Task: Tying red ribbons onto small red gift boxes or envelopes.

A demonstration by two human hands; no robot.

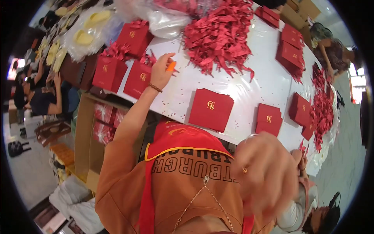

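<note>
My left hand (161, 74) reaches over the table on the left, a beaded bracelet on its wrist. Its fingers are bent, with a small orange piece (171, 66) at them; its kind is unclear. Close by stand red gift bags (139, 78) with gold lettering and red ribbon at their tops. My right hand (269, 171) is raised near the camera at the lower right, smeared by motion, so its fingers do not show clearly. A stack of flat red bags (211, 111) lies before me at the table's near edge.
A heap of red ribbons (218, 39) covers the white table's far middle. More red bag stacks (269, 119) lie to the right. An open cardboard box (86, 136) with wrapped red packs stands at my left. Other people sit or work around the table.
</note>
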